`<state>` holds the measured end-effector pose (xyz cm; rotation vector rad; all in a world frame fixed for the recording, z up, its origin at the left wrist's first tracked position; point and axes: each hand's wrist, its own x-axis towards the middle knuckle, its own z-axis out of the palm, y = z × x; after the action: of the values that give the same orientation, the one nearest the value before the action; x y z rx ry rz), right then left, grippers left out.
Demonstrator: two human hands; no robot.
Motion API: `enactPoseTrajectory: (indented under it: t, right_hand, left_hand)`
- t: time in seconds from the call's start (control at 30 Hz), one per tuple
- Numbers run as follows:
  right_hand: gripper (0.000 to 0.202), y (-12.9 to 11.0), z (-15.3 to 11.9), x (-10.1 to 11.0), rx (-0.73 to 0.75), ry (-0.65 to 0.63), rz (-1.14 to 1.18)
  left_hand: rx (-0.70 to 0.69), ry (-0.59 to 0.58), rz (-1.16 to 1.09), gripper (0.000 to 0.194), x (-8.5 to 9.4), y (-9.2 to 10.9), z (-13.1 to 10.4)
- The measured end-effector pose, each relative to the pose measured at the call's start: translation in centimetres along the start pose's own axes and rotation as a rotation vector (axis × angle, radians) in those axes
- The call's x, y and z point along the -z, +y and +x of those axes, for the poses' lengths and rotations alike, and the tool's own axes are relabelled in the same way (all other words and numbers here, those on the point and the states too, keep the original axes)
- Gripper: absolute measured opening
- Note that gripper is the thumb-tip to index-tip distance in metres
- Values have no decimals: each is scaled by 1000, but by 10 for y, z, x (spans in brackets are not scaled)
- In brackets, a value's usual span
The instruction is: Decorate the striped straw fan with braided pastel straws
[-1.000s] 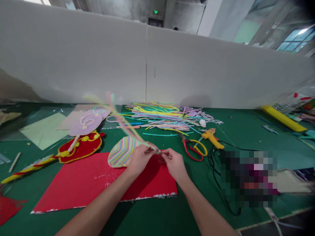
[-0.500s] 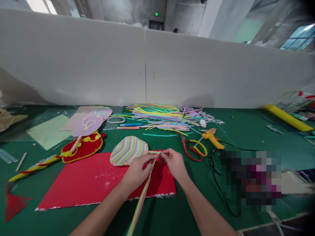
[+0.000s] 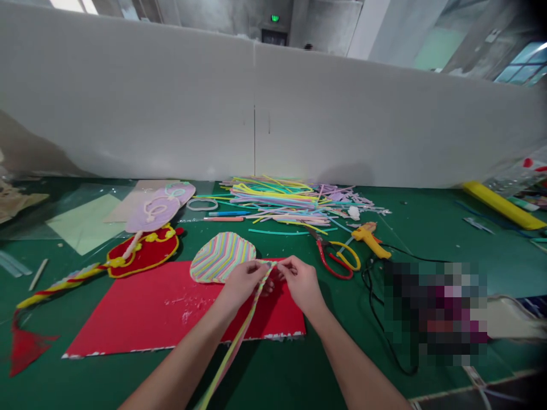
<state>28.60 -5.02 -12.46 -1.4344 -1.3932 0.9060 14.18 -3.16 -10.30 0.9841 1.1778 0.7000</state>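
Pastel pipe cleaners [image 3: 239, 339], twisted together near the top, run between my hands and trail loose toward the front edge of the view. My left hand [image 3: 243, 283] pinches the twisted part between thumb and fingers. Close beside it, the fingertips of my right hand [image 3: 299, 285] are closed on the upper end of the same strand. To the left of my hands lies a rounded panel of striped pastel pipe cleaners [image 3: 223, 256], partly covering a red board [image 3: 141, 313]. The exact finger contact on the strand is partly hidden.
A pile of pipe cleaners [image 3: 273, 199] lies by the white partition [image 3: 171, 102]. Scissors [image 3: 331, 262] and a yellow glue gun [image 3: 371, 239] with a black cord are at right. A red, yellow-edged fan [image 3: 149, 253] with a twisted handle lies at left.
My left hand has shifted slightly up along the strand. The loose ends have swung a little to the left, and more of the twisted section shows below my fingers.
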Motion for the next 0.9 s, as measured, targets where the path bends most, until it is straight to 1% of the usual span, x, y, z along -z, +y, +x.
enactPoseTrajectory:
  t: [0.07, 0.13, 0.2, 0.3, 0.37, 0.43, 0.5, 0.63, 0.73, 0.83, 0.9]
  right_hand:
    - [17, -2, 0, 0, 32, 19, -52]
    - [17, -2, 0, 0, 57, 24, -88]
    - [17, -2, -1, 0, 80, 25, -115]
    - [17, -3, -1, 1, 121, 25, -151]
    - [17, -3, -2, 1, 141, 24, -179]
    - [18, -4, -3, 1, 151, 25, -196]
    - [18, -4, -3, 1, 152, 20, -200]
    - [17, -3, -3, 0, 140, 19, -186]
    - [16, -2, -2, 1, 115, 17, -150]
    - [16, -1, -1, 2, 88, -21, -115]
    - [16, -1, -1, 3, 88, -42, -111]
  left_hand:
    - [118, -36, -101, 27, -2, 3, -4]
    - [191, -57, -201, 26, -3, 7, -6]
    - [232, -65, -274, 26, -3, 11, -7]
    - [259, -83, -302, 24, -2, 15, -6]
    - [285, -89, -306, 16, -2, 16, -6]
    - [303, -61, -340, 8, -3, 15, -7]
    - [299, -20, -396, 4, -5, 12, -7]
    - [256, 10, -454, 5, -9, 4, -6]
    - [216, 2, -484, 7, -10, -1, -4]
    - [176, -21, -503, 7, -10, -3, -3]
    - [164, -16, -490, 6, -10, -4, -3]
